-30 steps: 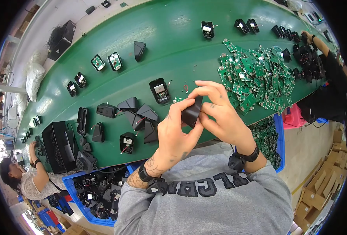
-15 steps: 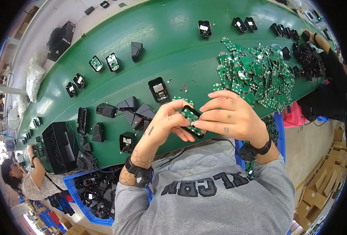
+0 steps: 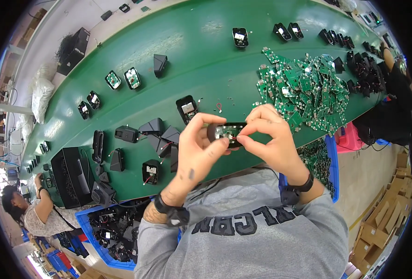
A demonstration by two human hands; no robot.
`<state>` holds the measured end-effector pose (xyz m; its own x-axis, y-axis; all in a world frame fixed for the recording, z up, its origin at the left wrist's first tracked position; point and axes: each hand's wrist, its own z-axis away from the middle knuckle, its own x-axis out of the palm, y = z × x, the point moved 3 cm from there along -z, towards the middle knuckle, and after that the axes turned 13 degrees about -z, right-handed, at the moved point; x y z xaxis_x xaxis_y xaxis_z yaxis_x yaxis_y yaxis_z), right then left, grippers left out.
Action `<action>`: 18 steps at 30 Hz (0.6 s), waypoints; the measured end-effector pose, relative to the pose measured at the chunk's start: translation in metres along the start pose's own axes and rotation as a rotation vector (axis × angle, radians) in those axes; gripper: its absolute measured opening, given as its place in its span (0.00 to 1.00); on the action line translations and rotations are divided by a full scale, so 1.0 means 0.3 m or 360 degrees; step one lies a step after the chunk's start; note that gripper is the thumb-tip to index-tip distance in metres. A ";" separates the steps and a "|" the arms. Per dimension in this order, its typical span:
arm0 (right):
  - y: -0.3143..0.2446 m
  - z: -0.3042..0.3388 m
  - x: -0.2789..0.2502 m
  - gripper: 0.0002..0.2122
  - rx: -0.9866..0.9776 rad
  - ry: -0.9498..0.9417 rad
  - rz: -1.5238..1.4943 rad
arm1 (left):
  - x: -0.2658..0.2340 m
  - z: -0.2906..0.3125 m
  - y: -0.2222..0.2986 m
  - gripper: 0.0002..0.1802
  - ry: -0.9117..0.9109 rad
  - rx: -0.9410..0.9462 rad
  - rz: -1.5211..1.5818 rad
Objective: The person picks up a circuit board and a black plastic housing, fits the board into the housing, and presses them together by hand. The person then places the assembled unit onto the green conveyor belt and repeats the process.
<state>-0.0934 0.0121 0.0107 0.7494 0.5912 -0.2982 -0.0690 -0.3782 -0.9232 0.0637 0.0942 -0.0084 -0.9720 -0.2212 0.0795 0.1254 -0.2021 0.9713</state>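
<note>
My left hand (image 3: pixel 197 151) is closed around a black plastic housing (image 3: pixel 234 124) and holds it in front of my chest, over the table's near edge. Inside the housing lies a green circuit board (image 3: pixel 224 135), with the left thumb on its lower edge. Thumb and forefinger of my right hand (image 3: pixel 272 137) pinch at the right end of the housing, by a bit of red wire; the fingertips hide what lies between them. Just beyond my hands, an open black housing (image 3: pixel 186 106) rests on the green table (image 3: pixel 201 51), with a short red wire (image 3: pixel 219 108) nearby.
Right of my hands is a heap of green circuit boards (image 3: pixel 303 93). Black housings (image 3: pixel 159 144) lie to the left, near a black box (image 3: pixel 69 174). Blue crates (image 3: pixel 334 172) of parts stand below the table edge. Co-workers sit at the far left (image 3: pixel 45 204) and far right (image 3: pixel 394 102).
The housing has turned from tilted to nearly level. My left thumb now lies on the board's edge, and my right fingers have gone from stretched out to a pinch at the right end.
</note>
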 end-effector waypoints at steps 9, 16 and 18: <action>0.043 -0.003 0.071 0.08 -0.0173 0.0527 -0.0186 | 0.036 0.013 0.023 0.19 0.0392 0.0423 -0.0465; 0.002 -0.011 0.087 0.20 -0.0581 0.0163 0.0233 | -0.001 -0.034 0.006 0.18 0.0441 0.0389 -0.0025; 0.010 -0.014 0.061 0.23 -0.0575 -0.0001 0.0356 | -0.040 -0.075 0.012 0.18 0.0245 0.0100 0.0003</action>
<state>-0.0770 0.0187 0.0034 0.7419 0.4663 -0.4819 0.0050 -0.7225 -0.6914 0.0802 0.0745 -0.0108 -0.9292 -0.3660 0.0506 0.1098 -0.1427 0.9837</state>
